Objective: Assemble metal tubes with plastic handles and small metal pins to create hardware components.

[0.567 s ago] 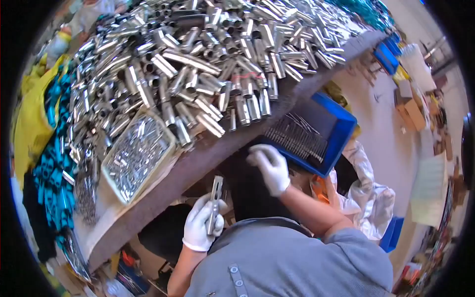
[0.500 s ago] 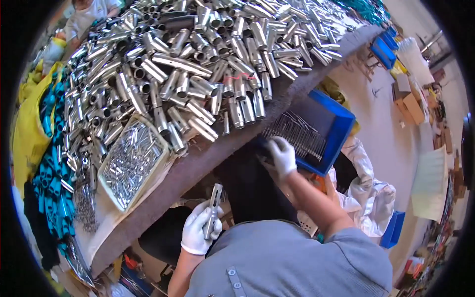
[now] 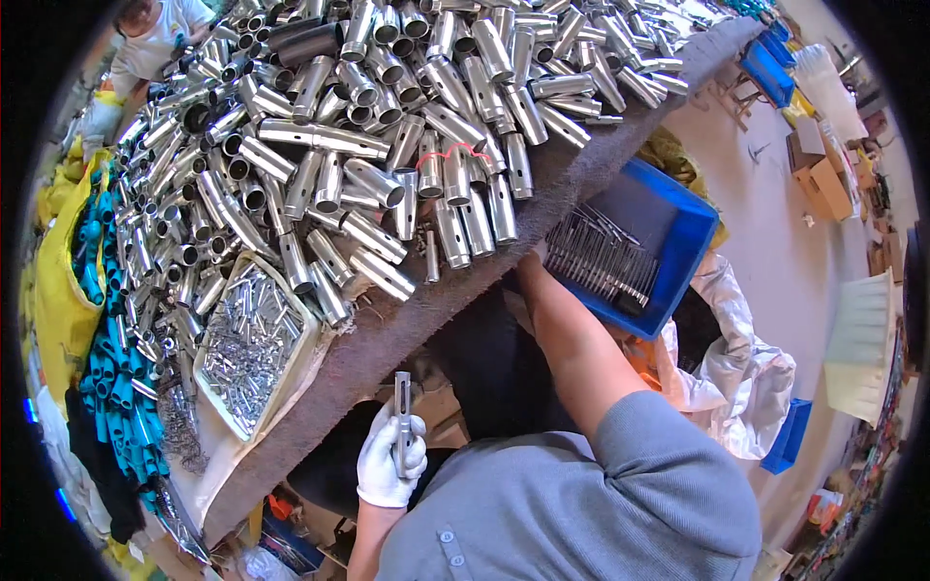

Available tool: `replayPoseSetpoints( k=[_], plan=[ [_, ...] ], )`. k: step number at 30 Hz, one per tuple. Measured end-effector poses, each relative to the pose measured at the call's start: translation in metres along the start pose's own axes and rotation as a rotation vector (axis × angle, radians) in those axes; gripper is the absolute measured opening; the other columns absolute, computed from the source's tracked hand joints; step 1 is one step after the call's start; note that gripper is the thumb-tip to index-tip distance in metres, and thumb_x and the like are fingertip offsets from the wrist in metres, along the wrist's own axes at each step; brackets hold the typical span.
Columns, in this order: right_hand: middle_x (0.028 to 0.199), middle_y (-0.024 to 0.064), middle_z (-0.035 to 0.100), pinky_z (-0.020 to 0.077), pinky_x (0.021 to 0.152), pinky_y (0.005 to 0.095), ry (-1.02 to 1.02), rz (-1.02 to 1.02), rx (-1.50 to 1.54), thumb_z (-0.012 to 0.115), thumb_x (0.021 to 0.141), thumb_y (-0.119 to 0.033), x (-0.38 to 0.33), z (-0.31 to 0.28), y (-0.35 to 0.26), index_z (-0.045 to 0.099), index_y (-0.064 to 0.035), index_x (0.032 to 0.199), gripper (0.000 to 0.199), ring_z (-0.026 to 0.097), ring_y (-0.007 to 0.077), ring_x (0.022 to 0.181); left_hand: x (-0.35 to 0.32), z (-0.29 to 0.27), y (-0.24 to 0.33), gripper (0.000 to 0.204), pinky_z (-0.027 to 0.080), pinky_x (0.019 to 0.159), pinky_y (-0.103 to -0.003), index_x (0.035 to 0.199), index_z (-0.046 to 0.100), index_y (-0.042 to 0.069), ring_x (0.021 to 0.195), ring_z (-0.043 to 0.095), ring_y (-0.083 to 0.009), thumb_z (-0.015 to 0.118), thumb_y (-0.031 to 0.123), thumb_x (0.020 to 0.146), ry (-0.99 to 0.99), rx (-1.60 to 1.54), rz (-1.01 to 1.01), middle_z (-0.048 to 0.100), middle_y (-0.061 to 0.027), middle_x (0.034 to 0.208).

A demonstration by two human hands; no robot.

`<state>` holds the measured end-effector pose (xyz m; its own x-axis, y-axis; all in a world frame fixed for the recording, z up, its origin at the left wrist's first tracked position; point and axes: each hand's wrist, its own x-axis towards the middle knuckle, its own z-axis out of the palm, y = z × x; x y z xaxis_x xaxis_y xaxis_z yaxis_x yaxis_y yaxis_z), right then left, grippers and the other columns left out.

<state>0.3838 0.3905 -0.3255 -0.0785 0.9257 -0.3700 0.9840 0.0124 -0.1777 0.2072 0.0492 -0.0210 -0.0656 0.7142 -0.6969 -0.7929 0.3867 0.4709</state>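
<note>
My left hand point(image 3: 391, 463), in a white glove, is closed around a slotted metal tube point(image 3: 403, 412). The tube stands nearly upright, its slotted end above my fingers. My right forearm point(image 3: 573, 334) reaches forward to the table edge beside the blue bin point(image 3: 715, 215). Only a sliver of my right hand point(image 3: 536, 253) shows there; its fingers are hidden by the table edge. Rows of thin metal rods point(image 3: 605, 259) lie in the bin.
Shiny metal tubes point(image 3: 373, 184) are heaped over the brown-covered table point(image 3: 378, 339). A pale tray point(image 3: 308, 347) of small metal parts sits near its edge. Teal tubes point(image 3: 121, 387) and a yellow sack point(image 3: 63, 271) lie left. White sacking point(image 3: 765, 387) hangs right; another person point(image 3: 155, 44) is far left.
My right hand has moved from the bin's near side forward and left, under the table edge. My left hand still grips the tube, now turned more upright.
</note>
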Motion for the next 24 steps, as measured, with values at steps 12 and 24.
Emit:
replayPoseSetpoints(
  k=[12, 24],
  plan=[
    [0.11, 0.0088, 0.066, 0.05, 0.085, 0.0352, 0.513, -0.01, 0.747, 0.053, 0.088, -0.03, 0.078, 0.092, 0.118, 0.067, -0.0096, 0.106, 0.031, 0.064, 0.0253, 0.101, 0.005, 0.009, 0.0, 0.048, 0.032, 0.041, -0.02, 0.141, 0.031, 0.01, 0.05, 0.044, -0.0092, 0.043, 0.019, 0.095, -0.091, -0.03, -0.055, 0.057, -0.0074, 0.088],
    [0.084, 0.0047, 0.063, 0.0478, 0.067, 0.0259, 0.209, -0.193, 1.753, 0.061, 0.088, -0.011, -0.244, -0.218, 0.056, 0.059, -0.0019, 0.101, 0.016, 0.058, 0.0122, 0.071, -0.011, 0.007, 0.016, 0.04, 0.033, 0.04, -0.018, 0.131, 0.044, 0.0, 0.05, 0.047, -0.0077, 0.049, 0.014, 0.094, -0.326, 0.039, 0.043, 0.061, -0.0088, 0.092]
  ],
)
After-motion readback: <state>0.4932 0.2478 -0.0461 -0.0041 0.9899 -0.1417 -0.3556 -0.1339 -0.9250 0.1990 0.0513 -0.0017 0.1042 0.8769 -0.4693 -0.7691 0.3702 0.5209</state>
